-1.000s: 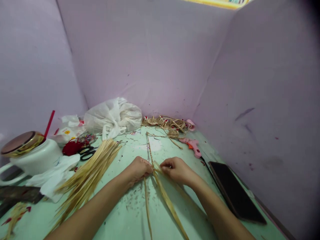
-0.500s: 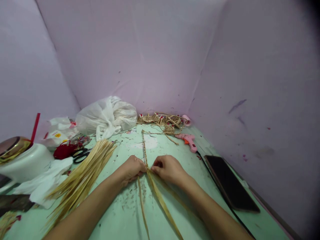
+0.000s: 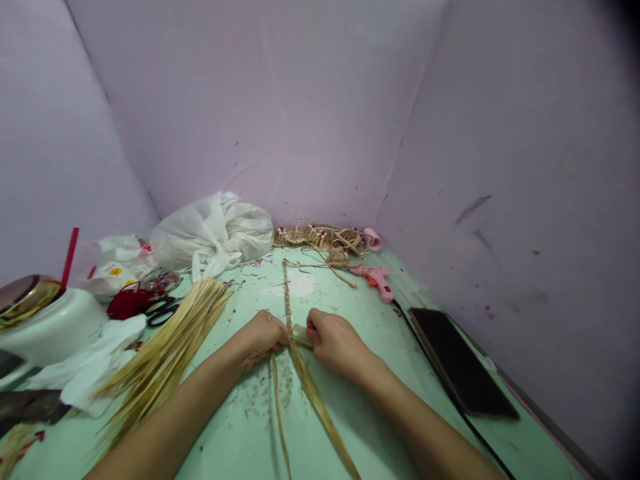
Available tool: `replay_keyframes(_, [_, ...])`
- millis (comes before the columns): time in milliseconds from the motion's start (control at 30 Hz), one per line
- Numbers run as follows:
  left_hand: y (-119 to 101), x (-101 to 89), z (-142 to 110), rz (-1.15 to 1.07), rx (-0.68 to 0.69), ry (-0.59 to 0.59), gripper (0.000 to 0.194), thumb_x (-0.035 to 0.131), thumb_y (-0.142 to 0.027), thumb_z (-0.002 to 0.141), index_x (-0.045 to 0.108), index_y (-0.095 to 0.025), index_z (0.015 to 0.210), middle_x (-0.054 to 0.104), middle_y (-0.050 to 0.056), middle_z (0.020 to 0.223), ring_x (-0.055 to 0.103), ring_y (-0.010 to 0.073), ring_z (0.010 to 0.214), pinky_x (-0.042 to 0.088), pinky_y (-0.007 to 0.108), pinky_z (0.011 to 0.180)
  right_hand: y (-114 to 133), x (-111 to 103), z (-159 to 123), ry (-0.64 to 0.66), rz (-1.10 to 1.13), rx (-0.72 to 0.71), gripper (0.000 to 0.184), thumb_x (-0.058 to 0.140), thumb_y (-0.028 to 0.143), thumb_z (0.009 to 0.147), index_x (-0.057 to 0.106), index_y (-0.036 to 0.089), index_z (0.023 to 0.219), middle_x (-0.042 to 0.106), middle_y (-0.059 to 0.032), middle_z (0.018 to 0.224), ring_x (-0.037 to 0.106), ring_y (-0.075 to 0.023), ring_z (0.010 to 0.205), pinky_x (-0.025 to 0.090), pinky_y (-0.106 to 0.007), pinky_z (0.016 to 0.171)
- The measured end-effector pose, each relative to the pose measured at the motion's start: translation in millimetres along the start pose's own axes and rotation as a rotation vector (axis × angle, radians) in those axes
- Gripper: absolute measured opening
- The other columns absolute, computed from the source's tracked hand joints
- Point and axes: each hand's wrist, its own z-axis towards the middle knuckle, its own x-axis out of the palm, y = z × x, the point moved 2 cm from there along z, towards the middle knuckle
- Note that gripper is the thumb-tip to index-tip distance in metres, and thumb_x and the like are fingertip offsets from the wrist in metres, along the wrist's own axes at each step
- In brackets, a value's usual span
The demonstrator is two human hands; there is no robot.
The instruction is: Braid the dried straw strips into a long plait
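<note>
Pale-green tabletop [image 3: 240,427]: I see the left hand [image 3: 264,333] pinching a thin tan fibre braid [image 3: 287,297]; the right hand [image 3: 336,341] has turned, clasping one flat straw-coloured strand [image 3: 303,345] apart.

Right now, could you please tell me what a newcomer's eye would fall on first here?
Probably the left hand, pinching the near end of a thin braid over the green table, and the right hand, gripping a strand just beside it. Next might come the fan of straw-coloured strips to their left and the pink glue gun farther back on the right.
</note>
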Motion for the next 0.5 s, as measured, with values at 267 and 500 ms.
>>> replay_keyframes(267, [1.6, -4.0, 0.1, -0.003, 0.045, 0.088, 0.019, 0.047, -0.02, 0.052, 0.031, -0.018, 0.042, 0.025, -0.008, 0.032, 0.015, 0.003, 0.026, 0.006, 0.02, 0.029, -16.4, 9.4, 13.1, 0.0, 0.392, 0.108, 0.03, 0.047, 0.017, 0.071, 0.057, 0.013, 0.099, 0.061, -0.0025, 0.067, 0.051, -0.0114, 0.06, 0.033, -0.02, 0.055])
replay_keyframes(500, [1.5, -5.7, 0.7, -0.051, 0.065, 0.101, 0.02, 0.048, -0.021, 0.053, 0.031, -0.018, 0.043, 0.025, -0.008, 0.033, 0.015, 0.0025, 0.026, 0.006, 0.019, 0.029, -7.6, 3.8, 9.2, 0.006, 0.33, 0.057, 0.019, 0.049, 0.02, 0.07, 0.066, 0.013, 0.072, 0.063, -0.0034, 0.064, 0.051, -0.0109, 0.058, 0.033, -0.02, 0.052])
